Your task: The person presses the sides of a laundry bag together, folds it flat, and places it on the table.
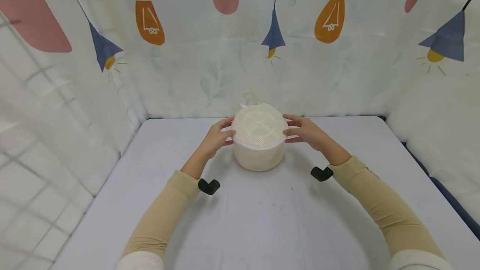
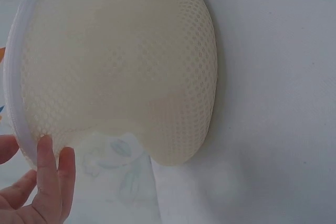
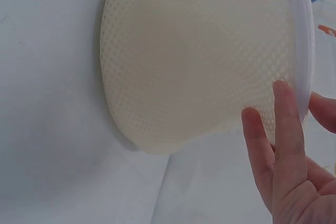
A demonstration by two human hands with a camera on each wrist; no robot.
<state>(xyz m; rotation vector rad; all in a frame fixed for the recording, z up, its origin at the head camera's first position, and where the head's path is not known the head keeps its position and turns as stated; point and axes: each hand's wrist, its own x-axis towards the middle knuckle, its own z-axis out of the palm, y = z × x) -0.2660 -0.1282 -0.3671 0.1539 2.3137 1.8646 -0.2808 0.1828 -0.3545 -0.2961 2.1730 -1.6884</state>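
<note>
A round cream mesh laundry bag [image 1: 259, 153] stands upright near the far edge of the table. White trim [image 2: 14, 72] runs around its top rim, and the mesh lid [image 1: 260, 125] lies across it. At the bag's left side, my left hand [image 1: 218, 136] holds the rim, thumb over the edge and fingers against the mesh wall. Opposite it, my right hand [image 1: 308, 132] grips the right side of the rim in the same way. Both wrist views show the mesh wall [image 3: 194, 61] slightly caved in. The inside of the bag is hidden.
The bag stands on a white-covered table [image 1: 247, 220] with a few small specks on it. Behind hangs a pale curtain [image 1: 225, 66] printed with lamps and bulbs, and it continues along both sides. Black wrist mounts [image 1: 209, 186] sit below each hand.
</note>
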